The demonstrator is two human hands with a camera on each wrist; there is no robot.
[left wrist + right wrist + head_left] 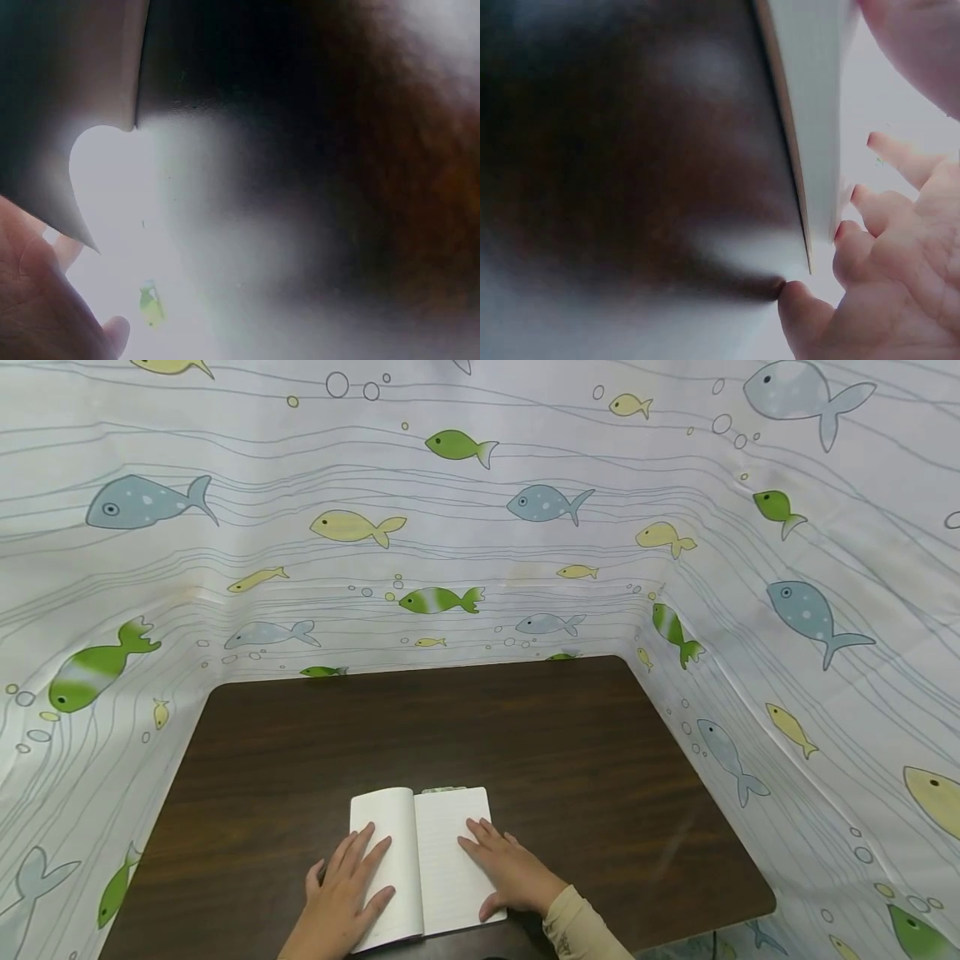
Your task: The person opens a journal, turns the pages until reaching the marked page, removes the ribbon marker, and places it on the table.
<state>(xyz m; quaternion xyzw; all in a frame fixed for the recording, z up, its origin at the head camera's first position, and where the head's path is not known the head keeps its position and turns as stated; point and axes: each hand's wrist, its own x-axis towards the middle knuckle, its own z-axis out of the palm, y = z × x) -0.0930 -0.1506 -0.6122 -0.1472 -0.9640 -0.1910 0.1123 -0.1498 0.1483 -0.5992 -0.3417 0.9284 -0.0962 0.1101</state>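
An open notebook [424, 835] with lined white pages lies near the front edge of a dark wooden table [450, 727]. My left hand [347, 885] lies flat on the left page, fingers straight. My right hand [504, 868] presses flat on the right page, fingers spread. In the left wrist view the palm [37, 300] shows at the lower left beside a blurred page corner [67, 112]. From the right wrist, the fingertips [855, 232] touch the notebook's edge [810, 135].
A curtain printed with fish [465, 527] walls in the table on the left, back and right. The table's far half is bare dark wood. A small greenish item [448, 790] peeks from behind the notebook's top edge.
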